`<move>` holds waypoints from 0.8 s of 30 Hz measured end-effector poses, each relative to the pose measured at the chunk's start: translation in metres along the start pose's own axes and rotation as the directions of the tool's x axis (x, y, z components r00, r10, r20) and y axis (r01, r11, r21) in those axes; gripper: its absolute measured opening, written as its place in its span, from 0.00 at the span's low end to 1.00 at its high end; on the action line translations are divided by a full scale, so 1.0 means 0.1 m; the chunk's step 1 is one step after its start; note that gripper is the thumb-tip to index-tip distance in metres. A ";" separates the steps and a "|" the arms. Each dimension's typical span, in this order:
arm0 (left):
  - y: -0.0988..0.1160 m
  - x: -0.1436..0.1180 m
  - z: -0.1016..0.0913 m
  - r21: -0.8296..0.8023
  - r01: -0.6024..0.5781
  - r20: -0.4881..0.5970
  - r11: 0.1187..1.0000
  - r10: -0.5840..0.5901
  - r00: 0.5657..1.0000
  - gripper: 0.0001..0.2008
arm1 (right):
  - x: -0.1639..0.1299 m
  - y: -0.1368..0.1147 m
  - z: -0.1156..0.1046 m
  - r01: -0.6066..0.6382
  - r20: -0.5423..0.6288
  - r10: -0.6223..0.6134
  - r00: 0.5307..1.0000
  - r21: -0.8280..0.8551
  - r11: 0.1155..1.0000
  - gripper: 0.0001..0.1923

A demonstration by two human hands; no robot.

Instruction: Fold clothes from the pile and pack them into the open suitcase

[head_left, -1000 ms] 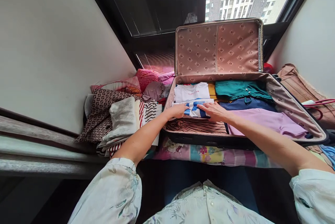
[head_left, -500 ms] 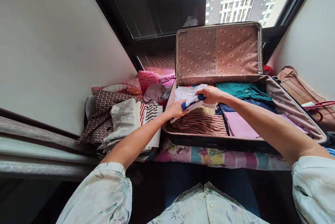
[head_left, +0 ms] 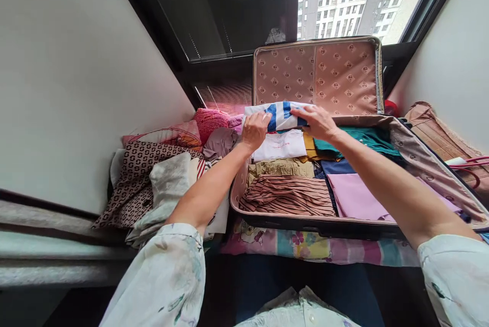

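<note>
Between my two hands a folded white and blue garment (head_left: 281,116) is held up over the back left of the open suitcase (head_left: 275,219). My left hand (head_left: 255,130) grips its left end, fingers over the top. On its right end my right hand (head_left: 315,120) is closed, thumb hidden. Just below lies a folded white shirt (head_left: 280,144) with small lettering. Nearer to me in the suitcase are khaki clothing (head_left: 282,168) and a brown striped garment (head_left: 288,195). To the right are a teal garment (head_left: 362,139), a mustard one (head_left: 311,147) and a folded lilac one (head_left: 357,197).
Left of the suitcase lies a heap of clothes with a brown patterned cloth (head_left: 139,179) and a grey-white garment (head_left: 170,179). The raised suitcase lid (head_left: 317,72) stands against the window. A brown bag (head_left: 439,126) is at the right. A colourful quilt (head_left: 301,245) lies beneath.
Both hands have lifted the white and blue garment up and toward the back, so its striped side now shows. The white shirt and khaki clothing beneath have come into view.
</note>
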State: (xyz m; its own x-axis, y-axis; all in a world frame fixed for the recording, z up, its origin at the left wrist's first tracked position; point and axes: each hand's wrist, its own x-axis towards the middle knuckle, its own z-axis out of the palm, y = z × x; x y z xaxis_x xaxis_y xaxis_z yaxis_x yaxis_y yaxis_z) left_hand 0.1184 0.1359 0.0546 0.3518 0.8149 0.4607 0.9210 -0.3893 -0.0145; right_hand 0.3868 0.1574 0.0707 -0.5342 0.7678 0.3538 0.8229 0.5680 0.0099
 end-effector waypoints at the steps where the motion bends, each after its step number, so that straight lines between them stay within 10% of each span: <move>1: 0.00 -0.04 0.19 0.019 -0.009 0.074 1.000 0.008 0.997 0.23 | -0.06 0.00 0.21 0.006 0.046 -0.005 0.999 -0.029 1.000 0.35; 5: 0.04 -0.26 0.90 0.047 -0.024 0.495 0.999 -0.003 0.869 0.30 | -0.32 -0.09 1.01 -0.020 0.342 0.039 0.939 -0.060 0.998 0.36; 10: 0.12 -0.24 1.20 0.052 0.003 0.651 0.999 -0.036 0.758 0.50 | -0.42 -0.20 1.30 -0.020 0.375 0.043 0.926 -0.065 0.998 0.50; 17: -0.06 -0.11 1.15 -0.054 -0.001 0.546 0.999 0.031 0.837 0.36 | -0.02 -0.07 1.05 -0.029 0.384 0.039 0.923 -0.031 0.999 0.31; 24: -0.18 -0.02 1.15 -0.096 0.021 0.533 0.995 0.034 0.845 0.27 | 0.10 -0.21 1.04 -0.011 0.388 0.070 0.919 -0.152 0.988 0.43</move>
State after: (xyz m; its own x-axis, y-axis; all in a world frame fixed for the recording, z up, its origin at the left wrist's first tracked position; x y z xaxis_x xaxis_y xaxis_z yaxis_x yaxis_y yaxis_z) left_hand 0.1201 0.1911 -0.0478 0.4178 0.9046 -0.0844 0.9078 -0.4117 0.0806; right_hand 0.3440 0.1839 -0.0235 -0.5082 0.8605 -0.0367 0.8488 0.5076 0.1483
